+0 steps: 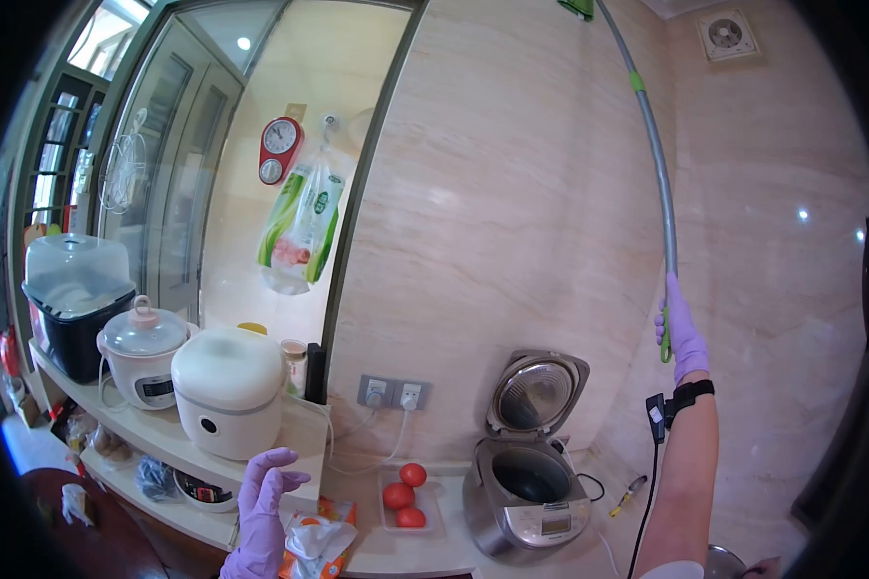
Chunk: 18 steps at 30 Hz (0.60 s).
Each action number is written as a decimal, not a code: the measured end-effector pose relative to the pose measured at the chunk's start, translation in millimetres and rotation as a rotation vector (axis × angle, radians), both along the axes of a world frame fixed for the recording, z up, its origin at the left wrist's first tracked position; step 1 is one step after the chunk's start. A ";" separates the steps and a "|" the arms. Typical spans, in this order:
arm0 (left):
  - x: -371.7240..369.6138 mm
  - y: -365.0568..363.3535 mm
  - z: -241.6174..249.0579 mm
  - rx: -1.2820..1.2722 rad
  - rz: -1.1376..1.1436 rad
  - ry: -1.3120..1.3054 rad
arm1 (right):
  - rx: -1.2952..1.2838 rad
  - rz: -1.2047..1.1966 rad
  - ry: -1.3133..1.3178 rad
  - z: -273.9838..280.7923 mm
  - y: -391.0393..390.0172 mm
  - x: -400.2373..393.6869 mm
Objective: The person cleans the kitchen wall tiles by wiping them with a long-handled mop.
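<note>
My right hand, in a purple glove, is wrapped round the lower end of a long-handled mop. Its grey pole with green fittings reaches up the marbled wall, and part of the green head shows at the top edge. My left hand, gloved the same way, is raised at the lower left with its fingers apart and slightly bent, holding nothing. Beside it lies an orange pack of tissues with a white sheet sticking out.
A rice cooker stands with its lid up on the counter, next to a tray with red tomatoes. Several appliances, including a white rounded one, line the shelf at left. Cords run from the wall sockets.
</note>
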<state>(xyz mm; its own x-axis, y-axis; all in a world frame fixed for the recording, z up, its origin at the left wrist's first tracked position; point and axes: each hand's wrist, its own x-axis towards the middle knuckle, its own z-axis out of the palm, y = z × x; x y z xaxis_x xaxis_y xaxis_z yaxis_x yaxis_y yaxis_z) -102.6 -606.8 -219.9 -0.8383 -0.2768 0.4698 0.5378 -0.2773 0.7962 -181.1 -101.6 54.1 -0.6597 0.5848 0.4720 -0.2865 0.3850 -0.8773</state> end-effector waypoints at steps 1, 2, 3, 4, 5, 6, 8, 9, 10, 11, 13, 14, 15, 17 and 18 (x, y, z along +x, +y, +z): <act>-0.5 -0.5 -2.3 0.002 0.005 -0.013 | -0.004 -0.004 -0.004 -2.2 8.9 -1.2; -0.1 -0.5 -3.4 -0.002 0.000 -0.017 | 0.008 -0.048 0.000 -3.5 17.9 -1.6; 0.4 -0.4 -3.9 -0.005 0.005 -0.022 | 0.020 -0.093 0.006 -4.5 21.1 0.5; -0.7 0.1 -4.7 -0.006 0.010 -0.024 | 0.019 -0.099 0.005 -4.3 24.4 2.9; -1.1 0.2 -6.4 -0.009 0.003 -0.025 | 0.033 -0.097 0.006 -4.4 28.5 7.7; -1.6 -0.1 -8.3 0.001 0.016 -0.039 | 0.046 -0.095 0.008 -3.8 30.8 12.4; -3.3 -0.5 -12.7 0.009 0.023 -0.056 | 0.058 -0.114 0.012 -0.7 36.3 20.5; -3.4 -1.4 -14.9 0.010 0.041 -0.073 | 0.072 -0.127 0.013 0.0 39.3 24.9; -4.0 -2.2 -16.7 0.012 0.061 -0.087 | 0.070 -0.133 0.011 1.8 41.9 28.9; -4.4 -3.4 -18.6 0.011 0.055 -0.090 | 0.059 -0.158 0.003 4.0 44.1 33.2; -6.0 -4.9 -24.0 0.009 0.072 -0.094 | 0.051 -0.189 -0.011 5.9 50.2 37.5; -6.0 -5.2 -26.2 0.008 0.066 -0.099 | 0.041 -0.198 -0.020 5.5 53.6 40.2; -5.9 -5.3 -27.3 0.012 0.076 -0.114 | 0.030 -0.208 -0.027 4.9 55.3 43.1; -6.3 -5.6 -29.4 0.017 0.080 -0.127 | 0.015 -0.188 -0.026 3.4 58.2 48.6; -6.8 -5.6 -30.8 0.023 0.085 -0.143 | 0.002 -0.162 -0.021 3.6 56.4 51.8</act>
<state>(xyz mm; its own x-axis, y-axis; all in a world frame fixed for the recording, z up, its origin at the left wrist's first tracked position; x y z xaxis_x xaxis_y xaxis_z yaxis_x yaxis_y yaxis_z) -109.4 -612.4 -250.8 -0.8693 -0.3587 0.3400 0.4415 -0.2543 0.8605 -129.2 -45.2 57.6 -0.5668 0.6835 0.4600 -0.2016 0.4263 -0.8818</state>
